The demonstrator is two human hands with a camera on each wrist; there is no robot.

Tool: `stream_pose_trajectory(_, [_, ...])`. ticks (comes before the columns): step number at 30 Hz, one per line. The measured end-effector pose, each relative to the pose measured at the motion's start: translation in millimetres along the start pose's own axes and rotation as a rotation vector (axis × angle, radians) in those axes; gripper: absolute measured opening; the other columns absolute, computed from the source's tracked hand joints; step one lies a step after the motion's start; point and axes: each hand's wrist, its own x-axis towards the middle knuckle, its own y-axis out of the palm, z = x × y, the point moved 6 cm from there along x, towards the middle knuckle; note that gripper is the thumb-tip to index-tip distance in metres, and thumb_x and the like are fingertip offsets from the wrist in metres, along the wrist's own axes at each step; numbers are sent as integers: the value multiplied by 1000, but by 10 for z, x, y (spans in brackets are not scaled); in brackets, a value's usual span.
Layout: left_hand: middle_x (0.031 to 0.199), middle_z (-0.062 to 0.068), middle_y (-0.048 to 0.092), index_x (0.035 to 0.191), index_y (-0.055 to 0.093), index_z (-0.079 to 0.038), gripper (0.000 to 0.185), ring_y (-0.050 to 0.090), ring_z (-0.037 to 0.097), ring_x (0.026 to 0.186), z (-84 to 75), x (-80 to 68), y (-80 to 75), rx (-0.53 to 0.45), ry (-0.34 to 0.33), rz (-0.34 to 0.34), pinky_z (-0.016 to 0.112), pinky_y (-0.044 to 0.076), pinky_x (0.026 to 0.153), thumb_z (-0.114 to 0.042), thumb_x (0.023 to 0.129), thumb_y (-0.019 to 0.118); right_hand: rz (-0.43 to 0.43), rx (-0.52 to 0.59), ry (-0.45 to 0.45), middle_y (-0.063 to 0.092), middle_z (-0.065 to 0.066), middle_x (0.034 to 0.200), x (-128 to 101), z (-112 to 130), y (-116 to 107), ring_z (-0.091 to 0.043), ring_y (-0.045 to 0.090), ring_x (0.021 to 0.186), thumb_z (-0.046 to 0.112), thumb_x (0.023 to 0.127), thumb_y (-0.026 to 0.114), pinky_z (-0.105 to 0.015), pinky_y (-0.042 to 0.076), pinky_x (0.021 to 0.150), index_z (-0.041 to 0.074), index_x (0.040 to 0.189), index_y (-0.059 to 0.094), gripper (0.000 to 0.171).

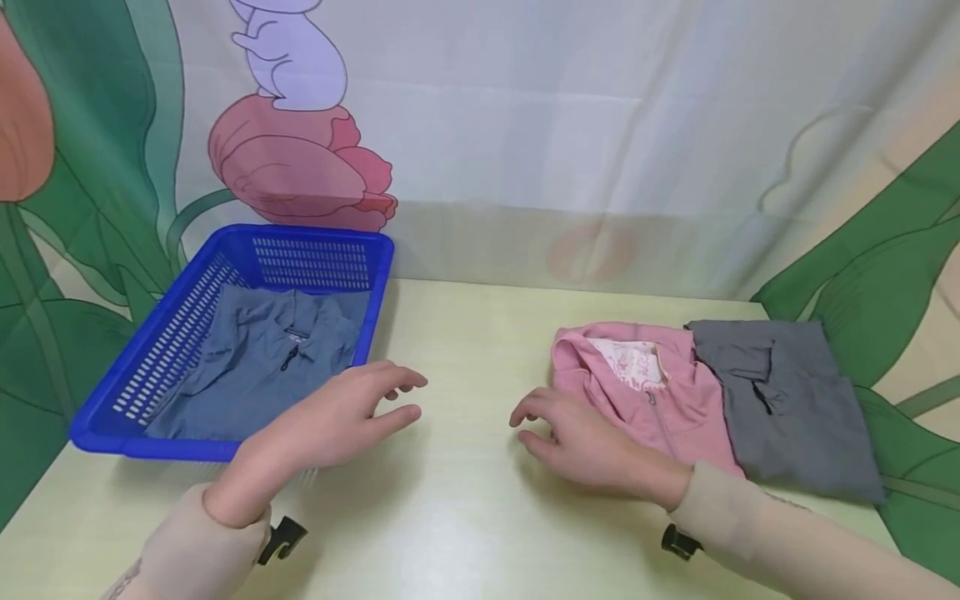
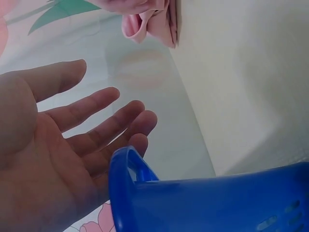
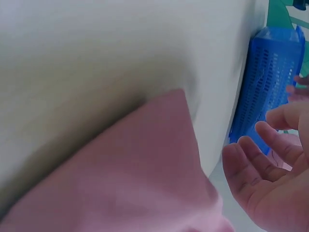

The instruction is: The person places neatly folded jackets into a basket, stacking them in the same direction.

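Note:
My left hand hovers by the right rim of a blue plastic basket, fingers relaxed and holding nothing. Inside the basket lies a blue-grey garment with a collar and a short zipper. My right hand is over the left edge of a folded pink garment, its fingers loosely bent around nothing. That garment has a zipper and a white patterned lining at the neck. Beside it, touching its right side, is a folded dark grey garment. In the left wrist view, the basket's rim partly covers the left hand's lower edge.
A pale yellow-green table carries everything. Behind it hangs a light curtain printed with leaves, flowers and a white animal. Both forearms wear beige sleeves, each with a small black mount at the wrist.

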Motion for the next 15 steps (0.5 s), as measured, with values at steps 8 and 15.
stream_pose_trajectory(8, [126,7,65,134,64,-7,35,63,28,112,12,8,15,-1,4,-2,48,52,94,-26,105,61,-30,-50,3,65,1,90,57,-112,-230,-8,54,70,11,98,68,-29,51,73,7,116,71,18])
stream_pose_trajectory(15, [126,6,65,135,63,-8,35,63,28,112,17,17,39,-14,5,14,48,52,93,-27,106,60,-83,-137,-21,63,-6,102,80,-239,-445,-21,57,95,5,93,68,-40,49,90,1,116,68,23])
